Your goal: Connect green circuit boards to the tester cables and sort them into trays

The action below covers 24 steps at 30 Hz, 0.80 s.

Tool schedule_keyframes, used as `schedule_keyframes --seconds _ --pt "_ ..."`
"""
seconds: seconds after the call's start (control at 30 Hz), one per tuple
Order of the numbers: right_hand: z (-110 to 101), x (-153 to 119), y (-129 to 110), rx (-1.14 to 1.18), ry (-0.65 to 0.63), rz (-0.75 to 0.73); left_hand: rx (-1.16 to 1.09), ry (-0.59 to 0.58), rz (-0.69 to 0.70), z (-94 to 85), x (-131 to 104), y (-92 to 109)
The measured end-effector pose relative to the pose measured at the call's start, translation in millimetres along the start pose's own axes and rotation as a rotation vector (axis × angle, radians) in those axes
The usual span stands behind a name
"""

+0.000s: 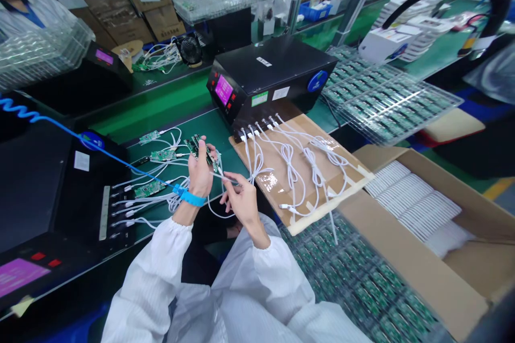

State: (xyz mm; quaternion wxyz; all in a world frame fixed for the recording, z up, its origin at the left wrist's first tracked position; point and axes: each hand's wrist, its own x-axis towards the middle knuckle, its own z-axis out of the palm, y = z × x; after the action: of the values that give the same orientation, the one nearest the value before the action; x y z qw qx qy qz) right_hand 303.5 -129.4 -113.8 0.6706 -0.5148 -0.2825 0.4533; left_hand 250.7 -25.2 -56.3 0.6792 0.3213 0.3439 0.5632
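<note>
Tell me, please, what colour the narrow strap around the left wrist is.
The narrow wrist strap is bright blue, seen best in the head view.

Passable gap: green bench strip (204,126) between left hand (200,172) and black box (273,64). Left approach obstructed: slanting blue cord (120,161), white cables (129,214). Right: looped cables (288,163) across cardboard sheet (273,190).
</note>
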Motion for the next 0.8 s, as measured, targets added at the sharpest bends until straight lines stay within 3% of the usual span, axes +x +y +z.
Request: schedule_keyframes --seconds 0.17,0.3,0.43,0.63,0.8 --pt "-1 4 -17 0.246 0.067 0.038 -0.046 -0.009 -0.061 0.9 -2 3" --pt "2 14 -31 0.338 0.106 -0.047 -0.011 -0.059 -0.129 1.2 -2 4" --pt "10 25 -37 0.361 0.146 -0.119 0.05 -0.109 -0.172 2.4 -5 3" --pt "21 38 -35 0.289 0.174 -0.108 0.132 -0.18 -0.217 5.1 -9 1" --pt "31 42 -34 0.285 0.164 -0.138 0.183 -0.159 -0.181 6.2 -8 8"
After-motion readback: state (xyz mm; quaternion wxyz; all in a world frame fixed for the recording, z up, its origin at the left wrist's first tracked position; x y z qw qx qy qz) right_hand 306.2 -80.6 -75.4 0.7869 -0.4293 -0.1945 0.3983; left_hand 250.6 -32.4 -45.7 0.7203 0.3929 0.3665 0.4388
